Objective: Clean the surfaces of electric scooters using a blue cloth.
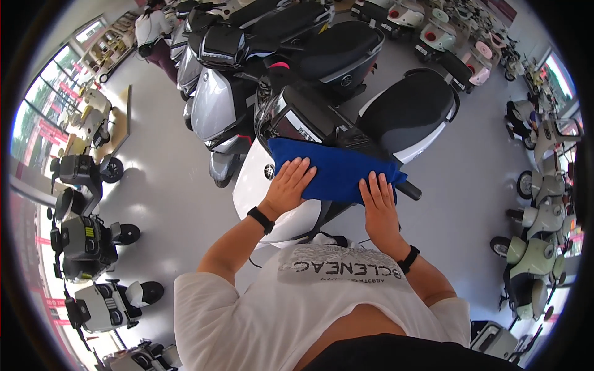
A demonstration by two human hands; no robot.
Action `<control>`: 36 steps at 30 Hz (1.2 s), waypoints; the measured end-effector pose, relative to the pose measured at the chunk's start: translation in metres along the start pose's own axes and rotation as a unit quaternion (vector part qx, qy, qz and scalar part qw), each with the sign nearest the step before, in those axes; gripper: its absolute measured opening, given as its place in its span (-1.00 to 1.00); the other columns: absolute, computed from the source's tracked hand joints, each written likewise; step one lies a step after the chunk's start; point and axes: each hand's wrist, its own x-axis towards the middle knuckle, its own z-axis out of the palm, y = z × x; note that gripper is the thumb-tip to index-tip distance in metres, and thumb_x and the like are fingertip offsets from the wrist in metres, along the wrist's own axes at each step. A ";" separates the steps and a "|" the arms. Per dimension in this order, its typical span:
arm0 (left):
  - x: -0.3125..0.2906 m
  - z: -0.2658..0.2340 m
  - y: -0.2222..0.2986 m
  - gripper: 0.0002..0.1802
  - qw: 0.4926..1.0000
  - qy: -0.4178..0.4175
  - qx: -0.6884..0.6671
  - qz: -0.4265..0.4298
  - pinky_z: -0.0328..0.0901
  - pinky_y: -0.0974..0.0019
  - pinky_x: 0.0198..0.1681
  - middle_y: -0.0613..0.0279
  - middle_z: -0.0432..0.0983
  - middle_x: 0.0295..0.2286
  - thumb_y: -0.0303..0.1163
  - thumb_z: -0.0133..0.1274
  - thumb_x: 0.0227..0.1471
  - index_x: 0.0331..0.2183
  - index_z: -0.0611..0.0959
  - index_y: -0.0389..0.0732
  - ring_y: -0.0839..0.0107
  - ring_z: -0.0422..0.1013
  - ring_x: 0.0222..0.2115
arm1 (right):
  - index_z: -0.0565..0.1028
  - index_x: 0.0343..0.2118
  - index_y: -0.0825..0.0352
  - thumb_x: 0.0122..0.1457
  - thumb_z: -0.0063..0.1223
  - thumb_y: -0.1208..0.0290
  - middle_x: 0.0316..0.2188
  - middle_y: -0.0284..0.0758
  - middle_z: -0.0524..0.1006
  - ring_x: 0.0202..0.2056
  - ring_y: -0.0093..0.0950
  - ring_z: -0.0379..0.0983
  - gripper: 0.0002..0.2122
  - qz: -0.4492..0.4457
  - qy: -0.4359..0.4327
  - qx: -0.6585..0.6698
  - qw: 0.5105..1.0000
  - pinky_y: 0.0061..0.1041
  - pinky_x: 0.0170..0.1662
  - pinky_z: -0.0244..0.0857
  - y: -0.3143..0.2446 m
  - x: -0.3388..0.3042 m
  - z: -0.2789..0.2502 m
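Note:
A folded blue cloth [334,170] lies across the handlebar area of a white scooter [250,185] right in front of me. My left hand [289,184] rests on the cloth's near left part, fingers stretched out flat. On its right end lies my right hand [379,207], also with straight fingers; its thumb is hard to make out. Past the cloth's right end sticks out a dark handlebar grip [409,189]. Just beyond the cloth is the scooter's dark dashboard [300,120], and its black seat [408,108] is farther right. The cloth hides part of the handlebar.
A silver scooter [213,105] stands close on the left, with more dark ones behind. Parked scooters line the left wall [86,241] and right side [541,247]. A person [151,34] bends near the far left scooters. Grey floor [164,185] runs between the rows.

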 end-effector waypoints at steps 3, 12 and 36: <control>0.025 -0.013 -0.044 -0.28 0.998 0.032 -0.045 0.027 -0.05 0.00 0.28 0.01 0.18 0.18 -0.10 0.15 -0.08 0.12 0.40 -0.16 0.06 0.10 0.21 | 0.19 0.25 0.25 0.05 -0.01 0.60 0.30 -0.18 0.08 0.32 -0.16 -0.05 -0.38 0.043 0.003 -0.032 0.999 -0.15 0.31 -0.11 -0.021 0.013 0.007; 0.087 -0.034 -0.114 -0.28 0.992 0.040 -0.112 0.042 -0.24 -0.11 0.31 0.01 0.05 0.24 -0.29 -0.01 -0.02 0.20 0.27 -0.18 -0.01 -0.07 0.28 | 0.11 0.29 0.07 0.12 0.10 0.17 0.33 -0.24 0.03 0.33 -0.18 -0.12 -0.33 0.106 0.112 -0.038 0.987 -0.18 0.35 -0.25 -0.055 0.083 0.022; 0.103 -0.032 -0.020 -0.10 0.998 0.026 -0.050 0.032 -0.26 -0.20 0.28 0.00 -0.03 0.26 -0.29 0.19 -0.16 0.24 0.23 -0.04 -0.06 -0.10 0.28 | 0.15 0.28 0.09 0.23 0.01 0.32 0.32 -0.21 0.03 0.34 -0.19 -0.13 -0.45 0.215 0.135 -0.026 0.967 -0.16 0.35 -0.23 -0.009 0.046 0.026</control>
